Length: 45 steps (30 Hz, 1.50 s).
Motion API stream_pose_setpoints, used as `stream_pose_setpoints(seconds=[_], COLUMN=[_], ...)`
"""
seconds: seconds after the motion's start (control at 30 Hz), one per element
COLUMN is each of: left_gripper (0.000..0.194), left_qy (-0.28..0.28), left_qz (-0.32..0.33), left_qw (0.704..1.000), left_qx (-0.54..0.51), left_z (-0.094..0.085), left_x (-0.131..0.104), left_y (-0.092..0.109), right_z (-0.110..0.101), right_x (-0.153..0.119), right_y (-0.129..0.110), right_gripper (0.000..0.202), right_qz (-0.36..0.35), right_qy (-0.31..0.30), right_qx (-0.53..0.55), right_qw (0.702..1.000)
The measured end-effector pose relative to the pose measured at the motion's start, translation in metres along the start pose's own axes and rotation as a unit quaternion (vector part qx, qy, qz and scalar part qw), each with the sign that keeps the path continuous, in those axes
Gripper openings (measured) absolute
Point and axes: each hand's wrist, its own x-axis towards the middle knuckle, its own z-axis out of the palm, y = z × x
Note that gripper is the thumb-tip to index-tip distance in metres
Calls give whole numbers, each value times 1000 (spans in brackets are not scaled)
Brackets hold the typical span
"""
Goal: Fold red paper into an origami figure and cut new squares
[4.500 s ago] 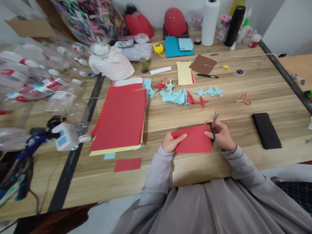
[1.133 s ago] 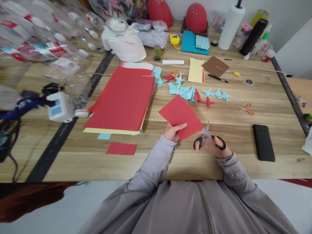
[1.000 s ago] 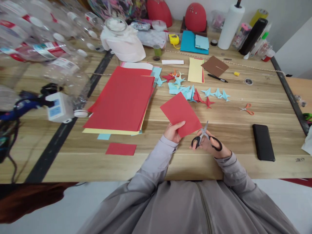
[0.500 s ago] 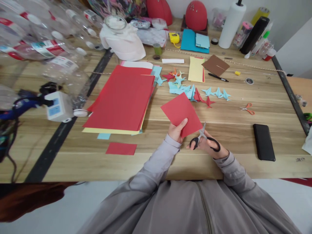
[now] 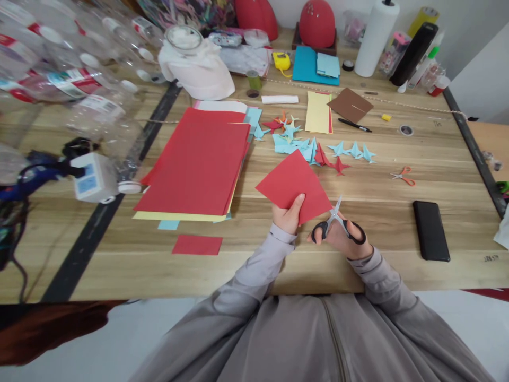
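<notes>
The left hand (image 5: 287,216) pinches a red sheet (image 5: 294,178), thumb uppermost, over the tabletop (image 5: 382,180), to the right of the paper stack (image 5: 199,164). The right hand (image 5: 344,240) has its fingers in black-handled scissors (image 5: 334,215), handles spread wide, at the sheet's right corner; whether paper lies between the blades, I cannot tell from here. Cutting appears to be the step in hand; the next move likely calls for a steady edge and aligned blades.

We note a black phone (image 5: 431,230) lying flat on the wooden table (image 5: 397,273), at right. At left we record clear plastic bottles (image 5: 104,106), heaped; toward the back, a yellow tape measure (image 5: 281,60) and a white roll (image 5: 376,41).
</notes>
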Motion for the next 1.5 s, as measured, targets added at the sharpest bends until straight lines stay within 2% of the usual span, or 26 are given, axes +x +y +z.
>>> stream_pose_setpoints(seconds=[0.13,0.27,0.43,0.77,1.0,1.3,1.5], left_gripper=[38,34,34,33,35,36,35], left_qy=[-15,-6,9,-1,0,-2,-4], left_qz=[24,16,13,31,16,10,21], left_qw=[999,999,999,998,999,1000,999], left_qx=[35,35,36,49,37,29,32], left_z=[-2,-5,-7,-9,-9,-9,-9], left_x=[0,-1,-1,0,0,1,1], left_y=[1,2,1,4,2,9,6], right_z=[0,2,5,3,1,2,3], right_x=[0,2,4,4,3,4,4], right_y=[2,3,3,1,3,3,2], right_gripper=[74,80,85,89,93,87,84], right_qz=[2,-11,-17,-24,-19,-24,-30], right_qy=[-22,-44,-32,-44,-38,-49,-53], right_qx=[5,12,13,10,9,5,24], right_qw=[1000,999,999,999,999,998,998])
